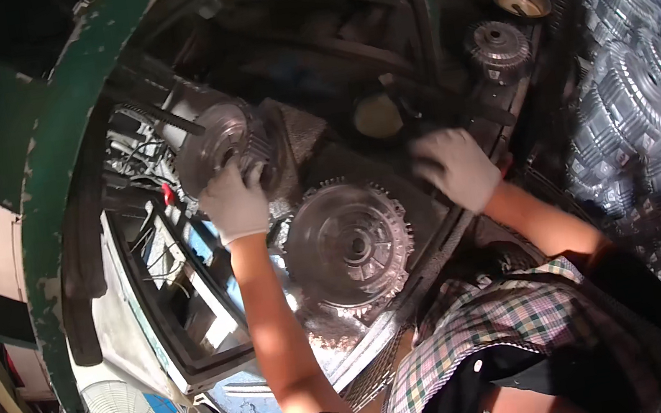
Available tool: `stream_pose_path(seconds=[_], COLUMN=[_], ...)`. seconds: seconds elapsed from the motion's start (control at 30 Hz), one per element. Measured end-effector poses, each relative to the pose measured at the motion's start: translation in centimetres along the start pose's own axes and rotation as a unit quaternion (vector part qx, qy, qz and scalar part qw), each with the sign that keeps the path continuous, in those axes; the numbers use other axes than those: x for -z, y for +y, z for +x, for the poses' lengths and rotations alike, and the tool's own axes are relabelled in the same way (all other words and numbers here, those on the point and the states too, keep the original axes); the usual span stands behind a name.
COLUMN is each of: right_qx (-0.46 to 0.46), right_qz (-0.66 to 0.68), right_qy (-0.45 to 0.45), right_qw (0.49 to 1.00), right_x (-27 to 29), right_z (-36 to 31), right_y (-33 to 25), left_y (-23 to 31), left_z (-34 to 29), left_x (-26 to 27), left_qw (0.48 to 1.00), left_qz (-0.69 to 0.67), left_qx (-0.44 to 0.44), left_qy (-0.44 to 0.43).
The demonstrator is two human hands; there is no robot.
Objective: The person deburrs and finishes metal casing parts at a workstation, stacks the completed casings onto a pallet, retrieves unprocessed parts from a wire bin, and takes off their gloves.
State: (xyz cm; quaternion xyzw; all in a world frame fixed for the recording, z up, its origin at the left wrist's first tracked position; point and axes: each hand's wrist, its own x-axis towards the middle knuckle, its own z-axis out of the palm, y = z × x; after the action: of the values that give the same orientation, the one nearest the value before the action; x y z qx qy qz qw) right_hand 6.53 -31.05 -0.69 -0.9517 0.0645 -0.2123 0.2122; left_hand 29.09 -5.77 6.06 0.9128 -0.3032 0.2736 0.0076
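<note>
a: gap anywhere?
b: bare strip of bench [427,211] between big toothed disc [336,244] and its near right edge.
a: blocked?
b: left side, left hand [237,203] against round metal part [220,131]; right hand [460,169] over right edge; finned part [499,49] near far right corner.

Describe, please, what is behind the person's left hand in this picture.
Behind the left hand is a round, shiny metal part; its upper portion shows. The area directly covered by the hand cannot be seen.
</note>
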Motion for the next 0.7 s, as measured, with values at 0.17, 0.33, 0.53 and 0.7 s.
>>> stream_pose_path(seconds=[0.17,0.33,0.53,0.7], right_qx=[-0.097,-0.109,-0.115,-0.147], right_qz=[-0.212,-0.304,-0.104,-0.027], right_qy=[-0.05,-0.132,-0.028,0.007], right_qw=[0.971,0.937,0.988,0.989], right_x=[-7.8,-11.9,-10.5,-7.8], right_z=[4.7,7.0,5.5,4.6], right_y=[6.3,7.9,7.6,6.3], left_y=[-0.7,-1.0,0.1,0.9], left_z=[-0.7,-1.0,-1.1,-1.8], left_x=[-1.0,-1.7,-1.2,-0.4], left_qw=[0.998,0.997,0.998,0.986], left_qz=[-0.004,0.007,0.008,0.056], left_qx=[-0.042,-0.043,-0.009,-0.039], left_qy=[0.045,0.065,0.058,0.15])
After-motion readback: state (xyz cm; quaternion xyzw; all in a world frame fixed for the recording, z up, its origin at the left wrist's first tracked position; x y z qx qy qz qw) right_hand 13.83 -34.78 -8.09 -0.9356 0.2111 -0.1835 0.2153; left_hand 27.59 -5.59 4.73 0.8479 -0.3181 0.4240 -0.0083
